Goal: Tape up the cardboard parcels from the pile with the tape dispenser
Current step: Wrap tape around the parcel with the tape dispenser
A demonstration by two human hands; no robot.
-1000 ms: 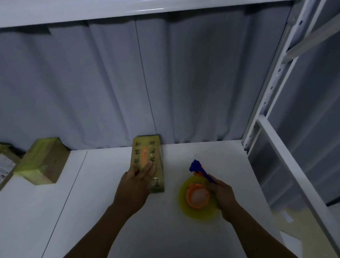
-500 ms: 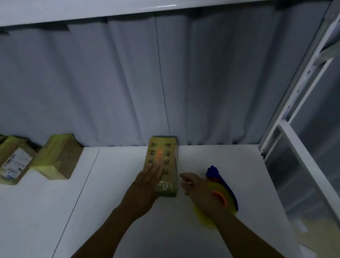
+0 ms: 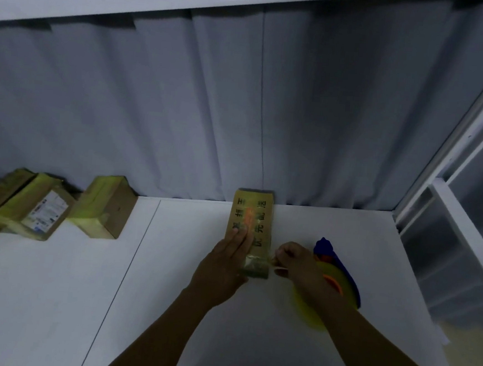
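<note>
Tape pinched by the right hand has been drawn from the tape dispenser onto the parcel, pressed flat-fingered by the left hand: sealing is judged begun.

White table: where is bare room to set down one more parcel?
Free: the wide stretch of the white table between the pile of taped cardboard parcels and the left hand; also the back right corner beyond the yellow-and-blue tape dispenser. Crowded: the middle, where the right hand pinches a tape strip at the long printed cardboard parcel.
</note>
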